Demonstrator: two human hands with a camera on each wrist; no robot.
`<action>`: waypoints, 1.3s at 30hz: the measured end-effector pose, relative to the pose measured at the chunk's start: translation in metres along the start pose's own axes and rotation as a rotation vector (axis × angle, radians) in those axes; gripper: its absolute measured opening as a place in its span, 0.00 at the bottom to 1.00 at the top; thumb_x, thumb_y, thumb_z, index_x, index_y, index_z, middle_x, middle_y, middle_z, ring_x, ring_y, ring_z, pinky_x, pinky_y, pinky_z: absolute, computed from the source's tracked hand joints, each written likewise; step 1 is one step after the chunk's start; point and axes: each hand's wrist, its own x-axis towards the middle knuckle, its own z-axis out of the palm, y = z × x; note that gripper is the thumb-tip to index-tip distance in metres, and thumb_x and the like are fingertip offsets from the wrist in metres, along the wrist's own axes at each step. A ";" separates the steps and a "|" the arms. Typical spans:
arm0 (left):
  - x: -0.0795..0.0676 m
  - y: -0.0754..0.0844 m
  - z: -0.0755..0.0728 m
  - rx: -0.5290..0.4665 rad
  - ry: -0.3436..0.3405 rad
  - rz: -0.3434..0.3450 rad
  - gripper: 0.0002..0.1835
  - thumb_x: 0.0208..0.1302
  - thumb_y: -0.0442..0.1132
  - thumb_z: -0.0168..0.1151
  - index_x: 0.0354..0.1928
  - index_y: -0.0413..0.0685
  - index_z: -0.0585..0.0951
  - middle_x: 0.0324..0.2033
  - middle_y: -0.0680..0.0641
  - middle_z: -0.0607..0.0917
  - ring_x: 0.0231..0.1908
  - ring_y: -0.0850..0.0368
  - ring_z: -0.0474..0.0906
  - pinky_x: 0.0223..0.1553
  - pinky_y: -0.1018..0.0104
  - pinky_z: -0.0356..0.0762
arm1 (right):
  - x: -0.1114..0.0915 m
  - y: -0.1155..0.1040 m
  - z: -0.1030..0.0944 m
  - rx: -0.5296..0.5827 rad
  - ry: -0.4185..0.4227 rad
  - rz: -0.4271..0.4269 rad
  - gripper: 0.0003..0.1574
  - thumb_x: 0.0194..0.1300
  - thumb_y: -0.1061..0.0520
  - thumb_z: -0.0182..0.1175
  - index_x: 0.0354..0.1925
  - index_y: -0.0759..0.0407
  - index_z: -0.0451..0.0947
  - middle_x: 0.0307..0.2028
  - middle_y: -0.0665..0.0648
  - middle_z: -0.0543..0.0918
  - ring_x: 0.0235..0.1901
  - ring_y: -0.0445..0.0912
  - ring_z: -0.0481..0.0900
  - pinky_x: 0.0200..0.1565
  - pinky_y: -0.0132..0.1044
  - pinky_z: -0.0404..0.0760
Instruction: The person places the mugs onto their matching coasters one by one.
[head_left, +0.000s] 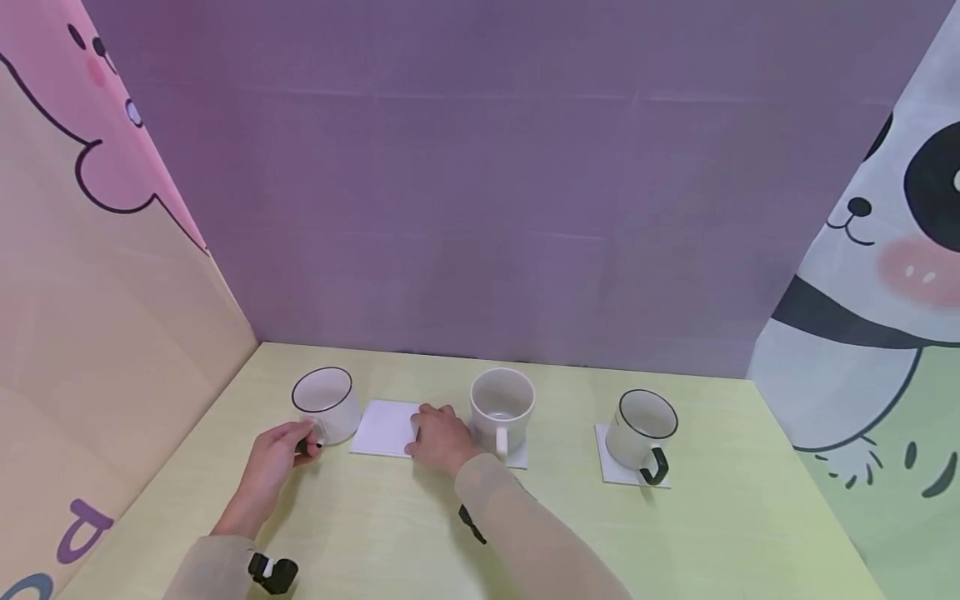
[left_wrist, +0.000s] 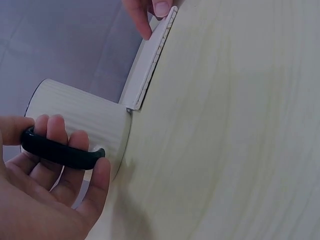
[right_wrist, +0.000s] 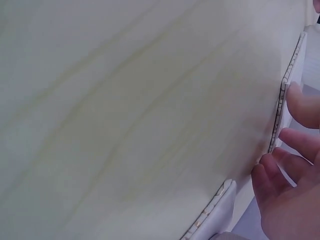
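At the left of the head view my left hand (head_left: 273, 458) grips the black handle (left_wrist: 62, 152) of a white mug (head_left: 341, 422) with a dark rim. The mug stands upright on the table, right by the left edge of a white square coaster (head_left: 381, 429). My right hand (head_left: 442, 442) holds that coaster at its right side, fingers bent and thumb at the near edge. In the right wrist view the coaster's thick edge shows beside the thumb (right_wrist: 302, 107). Just right of this hand, an all-white mug (head_left: 502, 400) stands on another coaster (head_left: 517, 456), partly hidden.
Farther right, a white mug (head_left: 637, 437) with a dark rim and black handle stands on its own white coaster (head_left: 611, 471). The pale wood-grain table (head_left: 555, 533) ends at a purple backdrop (head_left: 487, 208), with printed cloth walls on both sides.
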 end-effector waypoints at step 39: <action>-0.002 0.013 0.009 -0.092 0.089 0.074 0.21 0.80 0.46 0.50 0.39 0.32 0.79 0.26 0.54 0.80 0.31 0.62 0.77 0.41 0.70 0.79 | 0.002 0.001 0.003 -0.026 0.009 0.000 0.29 0.67 0.43 0.67 0.62 0.52 0.80 0.65 0.50 0.76 0.64 0.52 0.72 0.60 0.44 0.76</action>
